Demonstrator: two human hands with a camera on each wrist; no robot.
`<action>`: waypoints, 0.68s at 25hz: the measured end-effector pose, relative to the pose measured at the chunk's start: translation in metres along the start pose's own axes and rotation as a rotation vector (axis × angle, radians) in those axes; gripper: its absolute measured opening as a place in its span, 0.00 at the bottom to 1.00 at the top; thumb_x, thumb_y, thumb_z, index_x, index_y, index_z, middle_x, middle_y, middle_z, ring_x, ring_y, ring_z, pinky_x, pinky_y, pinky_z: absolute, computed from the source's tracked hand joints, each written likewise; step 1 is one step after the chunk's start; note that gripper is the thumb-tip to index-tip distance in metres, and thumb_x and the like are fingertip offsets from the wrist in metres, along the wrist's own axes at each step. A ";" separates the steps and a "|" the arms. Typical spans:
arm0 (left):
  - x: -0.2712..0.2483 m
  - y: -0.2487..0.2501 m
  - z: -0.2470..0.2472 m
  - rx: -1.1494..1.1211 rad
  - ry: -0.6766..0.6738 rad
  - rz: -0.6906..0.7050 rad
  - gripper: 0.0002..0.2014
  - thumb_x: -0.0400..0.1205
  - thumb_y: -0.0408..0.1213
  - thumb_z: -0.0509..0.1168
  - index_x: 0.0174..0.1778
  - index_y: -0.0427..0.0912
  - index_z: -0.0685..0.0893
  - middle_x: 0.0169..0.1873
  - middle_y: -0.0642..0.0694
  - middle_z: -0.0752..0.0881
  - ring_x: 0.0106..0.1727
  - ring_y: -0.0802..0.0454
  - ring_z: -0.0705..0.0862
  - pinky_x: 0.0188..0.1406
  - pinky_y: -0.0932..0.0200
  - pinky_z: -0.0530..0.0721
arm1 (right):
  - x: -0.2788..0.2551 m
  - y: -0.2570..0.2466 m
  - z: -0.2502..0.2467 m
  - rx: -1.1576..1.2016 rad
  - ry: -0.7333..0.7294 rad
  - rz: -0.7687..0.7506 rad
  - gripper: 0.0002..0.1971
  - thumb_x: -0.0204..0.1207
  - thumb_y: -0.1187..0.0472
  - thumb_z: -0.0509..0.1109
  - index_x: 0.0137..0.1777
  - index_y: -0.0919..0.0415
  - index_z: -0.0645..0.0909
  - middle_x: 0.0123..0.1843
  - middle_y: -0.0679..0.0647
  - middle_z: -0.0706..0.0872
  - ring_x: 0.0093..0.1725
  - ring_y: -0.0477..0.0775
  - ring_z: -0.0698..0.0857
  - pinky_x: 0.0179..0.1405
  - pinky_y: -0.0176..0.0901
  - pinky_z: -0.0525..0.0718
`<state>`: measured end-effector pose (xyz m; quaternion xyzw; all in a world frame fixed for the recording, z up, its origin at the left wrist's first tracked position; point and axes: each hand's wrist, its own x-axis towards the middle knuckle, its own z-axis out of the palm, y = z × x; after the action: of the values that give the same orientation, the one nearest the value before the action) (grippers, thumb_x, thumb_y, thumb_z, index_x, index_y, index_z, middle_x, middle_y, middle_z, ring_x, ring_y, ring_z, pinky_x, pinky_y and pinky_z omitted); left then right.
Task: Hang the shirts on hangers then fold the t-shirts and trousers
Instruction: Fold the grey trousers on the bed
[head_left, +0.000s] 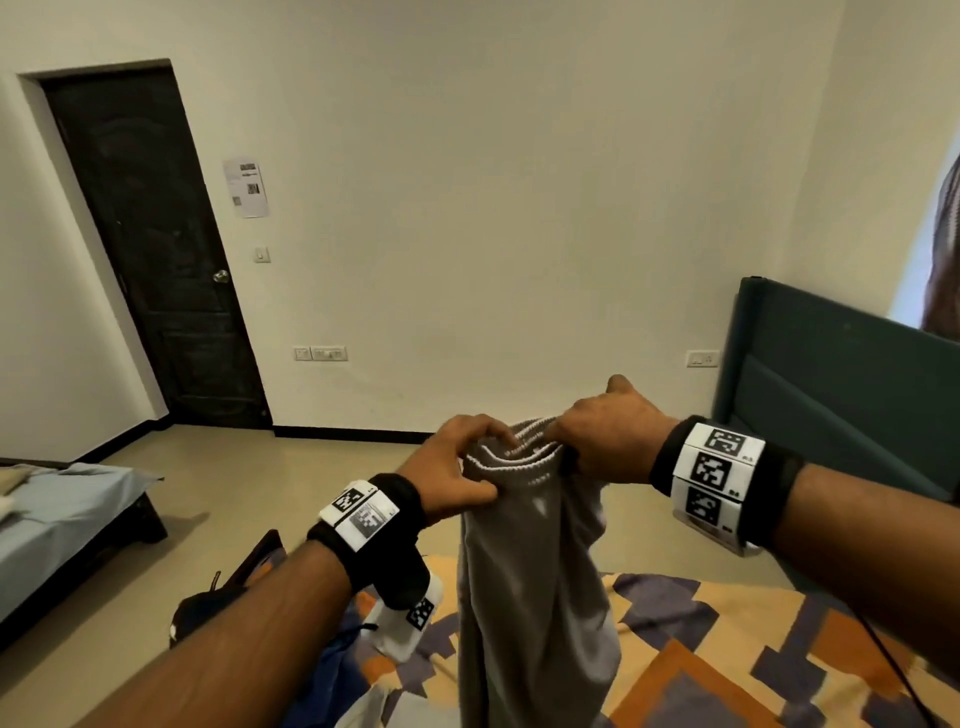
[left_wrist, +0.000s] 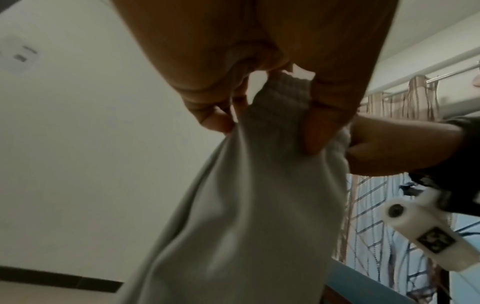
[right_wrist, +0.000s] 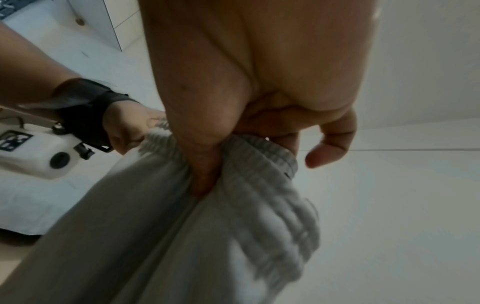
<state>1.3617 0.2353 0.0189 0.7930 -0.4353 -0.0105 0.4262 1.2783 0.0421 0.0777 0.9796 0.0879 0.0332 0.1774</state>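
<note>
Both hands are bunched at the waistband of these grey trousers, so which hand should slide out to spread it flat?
Probably the right hand. It pinches the trousers at the waistband's right end with bare bedspread beyond. The left hand can hold its end; clothes lie below it.

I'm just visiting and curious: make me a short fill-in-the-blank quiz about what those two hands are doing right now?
1. Both hands grip the grey trousers by their ribbed ____.
2. The trousers hang down over a ____ with an orange and purple pattern.
3. The left hand and right hand each wear a black ____ band carrying printed markers.

Missing words: waistband; bedspread; wrist
</note>
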 end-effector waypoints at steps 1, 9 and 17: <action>-0.001 0.003 0.010 -0.042 -0.028 -0.017 0.17 0.63 0.39 0.76 0.45 0.60 0.83 0.50 0.53 0.82 0.49 0.65 0.80 0.48 0.71 0.79 | 0.001 0.002 0.002 0.008 0.013 -0.004 0.08 0.79 0.56 0.61 0.55 0.47 0.79 0.52 0.47 0.86 0.53 0.53 0.84 0.61 0.56 0.69; 0.011 0.000 -0.021 0.217 0.066 0.000 0.13 0.64 0.39 0.82 0.40 0.46 0.88 0.35 0.55 0.86 0.39 0.65 0.82 0.41 0.70 0.78 | -0.016 0.030 0.013 0.723 -0.079 -0.151 0.20 0.70 0.42 0.76 0.53 0.56 0.84 0.47 0.50 0.88 0.47 0.46 0.85 0.54 0.46 0.83; 0.018 -0.012 -0.053 0.415 -0.094 0.036 0.13 0.67 0.42 0.81 0.40 0.40 0.86 0.28 0.60 0.78 0.33 0.65 0.77 0.34 0.76 0.70 | -0.010 0.024 -0.008 -0.146 -0.109 -0.161 0.19 0.83 0.38 0.56 0.69 0.44 0.70 0.59 0.50 0.81 0.60 0.52 0.75 0.61 0.46 0.67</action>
<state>1.4017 0.2612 0.0511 0.8545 -0.4616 0.0499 0.2330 1.2718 0.0210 0.0928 0.9543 0.1537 -0.0283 0.2549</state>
